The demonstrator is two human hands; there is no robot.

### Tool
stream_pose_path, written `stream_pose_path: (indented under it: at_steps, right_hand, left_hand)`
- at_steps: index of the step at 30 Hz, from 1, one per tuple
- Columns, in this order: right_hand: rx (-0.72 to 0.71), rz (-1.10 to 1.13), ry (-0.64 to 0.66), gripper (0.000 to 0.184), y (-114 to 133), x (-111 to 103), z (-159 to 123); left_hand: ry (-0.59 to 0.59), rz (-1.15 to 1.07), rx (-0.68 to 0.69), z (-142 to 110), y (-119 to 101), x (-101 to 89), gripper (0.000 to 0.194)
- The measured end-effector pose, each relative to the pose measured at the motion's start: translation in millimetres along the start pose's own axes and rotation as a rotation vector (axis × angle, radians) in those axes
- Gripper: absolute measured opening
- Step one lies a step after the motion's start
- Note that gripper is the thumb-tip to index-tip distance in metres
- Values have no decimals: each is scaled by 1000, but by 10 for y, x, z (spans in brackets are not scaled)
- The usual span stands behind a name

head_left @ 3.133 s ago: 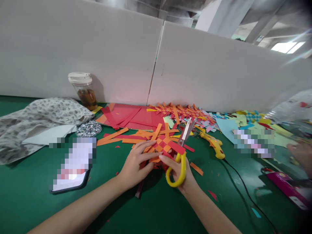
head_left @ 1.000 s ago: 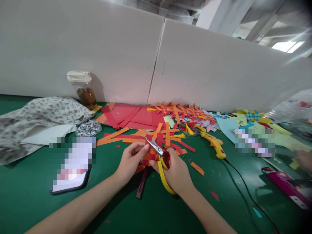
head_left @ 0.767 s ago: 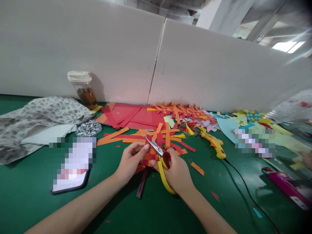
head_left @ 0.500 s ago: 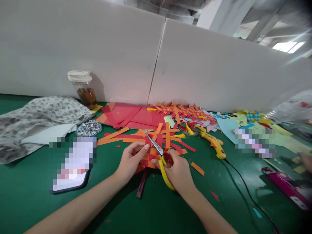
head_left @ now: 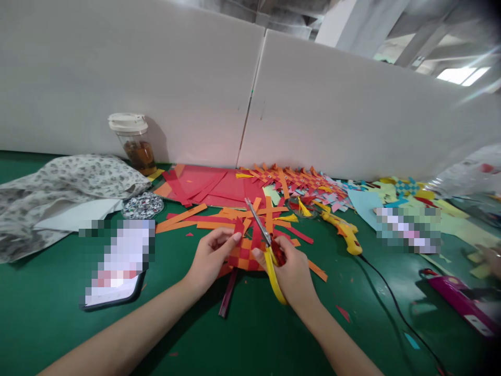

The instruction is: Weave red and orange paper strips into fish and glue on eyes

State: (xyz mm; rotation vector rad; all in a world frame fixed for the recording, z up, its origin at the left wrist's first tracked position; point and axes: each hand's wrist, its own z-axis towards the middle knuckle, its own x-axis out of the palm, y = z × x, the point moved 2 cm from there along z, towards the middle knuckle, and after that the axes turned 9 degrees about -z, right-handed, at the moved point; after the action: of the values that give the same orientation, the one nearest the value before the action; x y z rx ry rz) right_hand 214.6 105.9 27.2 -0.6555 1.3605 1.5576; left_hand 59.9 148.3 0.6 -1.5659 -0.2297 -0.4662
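boldly checkered paper weave (head_left: 245, 255), red and orange

Soft, even light | glare at window (head_left: 457, 75), upper right | cup (head_left: 135, 146) shadows partition (head_left: 188, 94) | right edge smeared, top-right corner dark

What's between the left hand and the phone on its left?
In the head view, green tabletop shows between the left hand and the phone; orange strips lie just beyond.
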Motion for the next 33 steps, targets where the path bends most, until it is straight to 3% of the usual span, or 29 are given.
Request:
stream_pose_path:
  at_steps: [9, 16, 23, 27, 33]
  right_hand:
    - [-49, -259, 27, 30, -18, 52, 0]
    - [-74, -279, 43, 30, -4, 63, -14]
    - [113, -101, -26, 27, -60, -52, 67]
    - [184, -123, -76, 26, -149, -105, 120]
    - [44, -247, 15, 32, -174, -29, 114]
  left_hand:
    - [-2, -73, -34, 5, 31, -35, 24]
    - [-8, -67, -52, 4, 7, -14, 24]
    - [-72, -208, -53, 17, 18, -21, 27]
    - [-75, -260, -17, 51, 40, -64, 31]
    - [-102, -250, 13, 69, 53, -113, 32]
